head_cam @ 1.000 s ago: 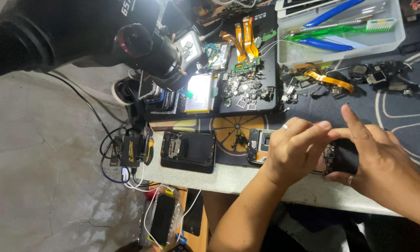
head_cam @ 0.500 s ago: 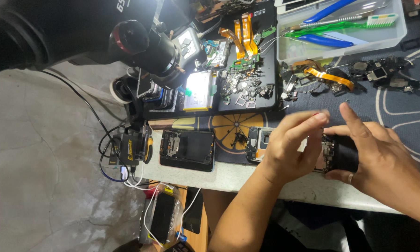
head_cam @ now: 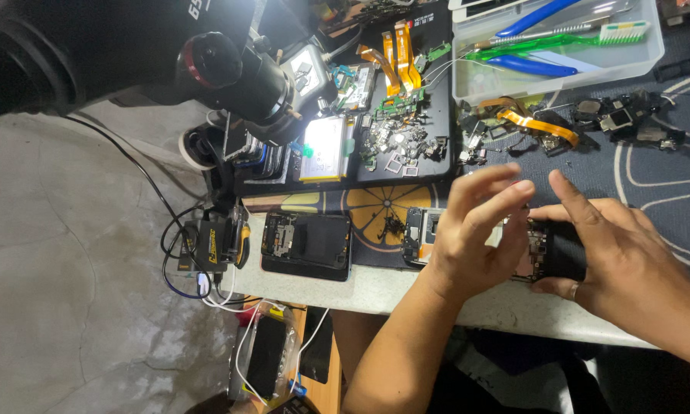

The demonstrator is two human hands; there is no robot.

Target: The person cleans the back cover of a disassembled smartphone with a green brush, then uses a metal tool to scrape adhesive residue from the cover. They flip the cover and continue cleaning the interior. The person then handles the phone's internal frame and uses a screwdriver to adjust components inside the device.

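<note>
A dark opened phone with its circuit board showing rests at the table's near edge. My right hand holds it from the right, thumb underneath and index finger raised above it. My left hand hovers over the phone's left end with its fingers spread and lifted, gripping nothing. Its palm hides that end of the phone, so I cannot tell if they touch.
Another opened black phone and a phone frame lie left of my hands. A microscope overhangs a black tray of small parts. A clear box holds blue pliers and a green brush. Cables hang off the table's left edge.
My left hand's fingers have lifted off the phone and spread apart. The right hand keeps hold of the phone, and its index finger has risen.
</note>
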